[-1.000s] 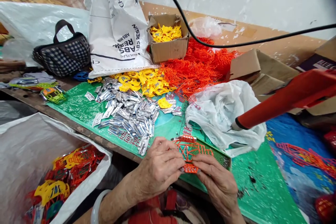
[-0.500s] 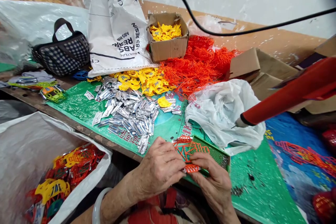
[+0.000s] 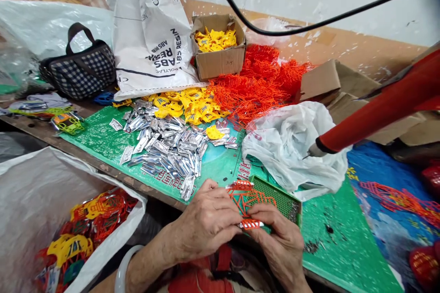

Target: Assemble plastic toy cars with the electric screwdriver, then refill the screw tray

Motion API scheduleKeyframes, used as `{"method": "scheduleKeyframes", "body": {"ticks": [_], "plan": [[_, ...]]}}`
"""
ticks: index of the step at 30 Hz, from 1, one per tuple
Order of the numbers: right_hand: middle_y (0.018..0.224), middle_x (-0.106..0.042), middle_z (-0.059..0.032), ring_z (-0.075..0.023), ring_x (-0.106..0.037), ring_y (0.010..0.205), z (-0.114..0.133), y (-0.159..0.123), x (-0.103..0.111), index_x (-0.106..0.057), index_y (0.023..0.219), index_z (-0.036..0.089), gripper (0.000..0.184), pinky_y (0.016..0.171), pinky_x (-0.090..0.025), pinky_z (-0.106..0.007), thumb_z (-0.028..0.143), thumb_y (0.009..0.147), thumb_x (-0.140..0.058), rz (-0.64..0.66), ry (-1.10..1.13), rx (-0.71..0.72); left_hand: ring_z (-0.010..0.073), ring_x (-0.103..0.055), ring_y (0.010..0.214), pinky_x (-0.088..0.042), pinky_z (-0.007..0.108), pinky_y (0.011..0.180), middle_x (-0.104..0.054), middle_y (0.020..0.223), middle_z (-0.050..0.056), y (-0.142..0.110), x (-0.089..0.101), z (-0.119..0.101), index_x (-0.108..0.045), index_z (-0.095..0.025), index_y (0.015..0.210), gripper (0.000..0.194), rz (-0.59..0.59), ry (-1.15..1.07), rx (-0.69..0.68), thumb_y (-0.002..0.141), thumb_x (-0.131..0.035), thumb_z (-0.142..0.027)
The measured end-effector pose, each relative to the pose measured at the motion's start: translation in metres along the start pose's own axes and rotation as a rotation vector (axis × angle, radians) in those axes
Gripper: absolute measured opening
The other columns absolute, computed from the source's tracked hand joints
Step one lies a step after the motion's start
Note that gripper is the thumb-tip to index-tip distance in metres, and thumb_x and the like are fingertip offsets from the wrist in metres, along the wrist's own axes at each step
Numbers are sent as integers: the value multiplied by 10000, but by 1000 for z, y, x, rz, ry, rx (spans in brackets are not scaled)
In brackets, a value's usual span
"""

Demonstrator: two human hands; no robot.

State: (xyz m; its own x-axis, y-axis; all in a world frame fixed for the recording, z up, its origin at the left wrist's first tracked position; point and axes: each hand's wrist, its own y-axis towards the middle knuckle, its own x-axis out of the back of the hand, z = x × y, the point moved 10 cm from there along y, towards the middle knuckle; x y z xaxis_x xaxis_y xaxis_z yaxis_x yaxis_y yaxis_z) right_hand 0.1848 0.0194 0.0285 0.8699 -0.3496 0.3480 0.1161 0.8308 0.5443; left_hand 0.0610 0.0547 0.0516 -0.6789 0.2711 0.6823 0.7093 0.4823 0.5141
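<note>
An orange plastic lattice frame (image 3: 249, 199) with silvery pieces at its edges is held between my two hands, close to the table's front edge. My left hand (image 3: 209, 219) grips its left side, fingers bent round it. On the opposite side my right hand (image 3: 278, 233) pinches the frame between thumb and fingers. Just behind it lies a green mesh basket (image 3: 298, 208) with small dark metal bits in one corner. A heap of silver plastic parts (image 3: 175, 151) is spread beyond my left hand. Yellow plastic parts (image 3: 197, 105) are piled behind the silver ones.
Orange lattice frames (image 3: 261, 84) are heaped at the back, beside a cardboard box (image 3: 220, 62) of yellow parts. A red electric screwdriver (image 3: 371, 105) hangs in from the right above a white plastic bag (image 3: 292, 146). An open sack (image 3: 113, 238) with assembled pieces stands lower left.
The orange frame has tilted slightly in my hands, which stay in nearly the same place. The red screwdriver and black cable have shifted a little in the view.
</note>
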Motion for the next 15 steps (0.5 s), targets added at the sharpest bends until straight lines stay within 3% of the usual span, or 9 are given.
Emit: {"method": "scheduleKeyframes", "body": {"ticks": [7, 11, 15], "plan": [[804, -722, -48, -140, -697, 770, 6, 20, -18, -700, 868, 176, 96, 698, -546, -219, 235, 904, -633, 357, 155, 14, 158, -600, 747, -351, 376, 833, -707, 735, -31, -3, 4, 11, -643, -202, 843, 120, -22, -123, 63, 858, -624, -85], [821, -712, -50, -146, -675, 787, 8, 20, -21, -685, 905, 175, 111, 709, -525, -238, 226, 929, -588, 415, 151, 28, 159, -543, 698, -365, 344, 753, -627, 689, -16, -3, -1, 12, -570, -178, 761, 165, -19, -30, 105, 795, -581, -17], [825, -702, -53, -145, -666, 781, 11, 18, -22, -676, 892, 168, 115, 704, -509, -239, 223, 933, -584, 415, 159, 33, 148, -533, 689, -361, 269, 631, -589, 733, -2, -2, -13, 9, -565, -172, 813, 131, 85, -70, 113, 826, -570, -42]]}}
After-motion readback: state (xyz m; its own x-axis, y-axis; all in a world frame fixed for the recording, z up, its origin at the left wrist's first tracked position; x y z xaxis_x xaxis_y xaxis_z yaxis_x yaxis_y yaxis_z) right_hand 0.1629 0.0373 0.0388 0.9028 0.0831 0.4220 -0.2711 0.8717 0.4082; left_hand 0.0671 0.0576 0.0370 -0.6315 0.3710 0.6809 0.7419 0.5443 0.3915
